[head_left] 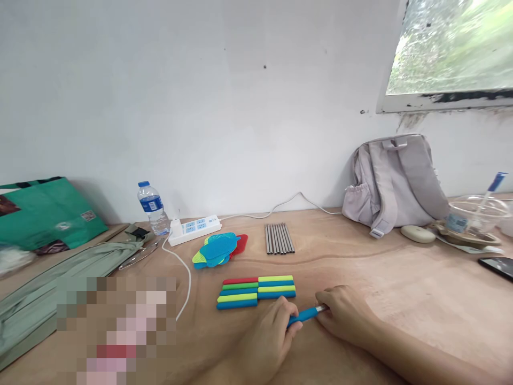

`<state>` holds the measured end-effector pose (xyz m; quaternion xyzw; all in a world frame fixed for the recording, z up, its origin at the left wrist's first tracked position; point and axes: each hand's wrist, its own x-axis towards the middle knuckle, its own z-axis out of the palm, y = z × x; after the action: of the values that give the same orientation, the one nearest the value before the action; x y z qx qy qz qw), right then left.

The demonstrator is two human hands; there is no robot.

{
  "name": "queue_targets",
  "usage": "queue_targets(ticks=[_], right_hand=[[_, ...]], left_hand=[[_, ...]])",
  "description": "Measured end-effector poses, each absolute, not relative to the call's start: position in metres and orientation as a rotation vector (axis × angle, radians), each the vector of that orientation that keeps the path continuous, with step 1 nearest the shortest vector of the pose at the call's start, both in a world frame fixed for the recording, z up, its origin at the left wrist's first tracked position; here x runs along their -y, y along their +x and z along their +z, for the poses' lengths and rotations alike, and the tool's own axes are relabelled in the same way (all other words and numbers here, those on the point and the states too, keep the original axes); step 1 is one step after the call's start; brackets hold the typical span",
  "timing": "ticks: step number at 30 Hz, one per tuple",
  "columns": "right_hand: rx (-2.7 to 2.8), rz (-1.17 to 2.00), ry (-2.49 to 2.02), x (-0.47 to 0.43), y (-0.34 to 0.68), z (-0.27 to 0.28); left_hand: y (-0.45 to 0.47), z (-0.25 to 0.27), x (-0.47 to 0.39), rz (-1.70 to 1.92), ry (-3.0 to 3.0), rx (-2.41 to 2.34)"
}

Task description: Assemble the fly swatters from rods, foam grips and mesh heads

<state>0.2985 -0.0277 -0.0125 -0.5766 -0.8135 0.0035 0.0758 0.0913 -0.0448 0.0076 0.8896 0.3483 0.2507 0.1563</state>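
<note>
My left hand [274, 334] is closed round a blue foam-like grip sleeve [308, 314] low in the middle of the head view. A short piece of metal rod [321, 308] shows at the sleeve's right end, with my right hand [342, 313] shut on it; the fingers hide the rest. Just beyond my left hand lie several coloured grip sleeves [237, 303], blue, yellow, green and red, side by side in two columns. Further back, several silver metal rods [279, 239] lie in a row. Left of them is a pile of blue, yellow and red perforated flat pieces [218, 248].
A white power strip [195, 230] with its cable and a water bottle [153, 208] stand near the wall. At right are a grey backpack [396, 182], an oval case [417, 233], a plastic cup [479, 211] and a phone [499, 266]. A green bag [52, 214] is at left.
</note>
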Motion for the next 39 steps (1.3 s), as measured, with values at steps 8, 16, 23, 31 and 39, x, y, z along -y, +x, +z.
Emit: queue_targets(ticks=[8,16,23,31,39], right_hand=[[2.416,0.265,-1.745,0.036,0.292,-0.014],[2.382,0.284,-1.696,0.035,0.293,-0.025],[2.3,0.259,-1.542,0.027,0.295,-0.017],[2.058,0.252,-1.545,0.008,0.315,-0.024],[1.774,0.513,-1.347,0.003,0.32,-0.021]], left_hand=[[0.098,-0.006,0.054,0.704,2.565,-1.103],[0.101,-0.018,0.054,0.765,2.618,-1.088],[0.086,0.003,0.043,0.911,2.733,-0.819],[0.018,0.009,-0.025,1.757,2.625,-1.073],[-0.041,-0.006,-0.079,1.182,2.498,-1.881]])
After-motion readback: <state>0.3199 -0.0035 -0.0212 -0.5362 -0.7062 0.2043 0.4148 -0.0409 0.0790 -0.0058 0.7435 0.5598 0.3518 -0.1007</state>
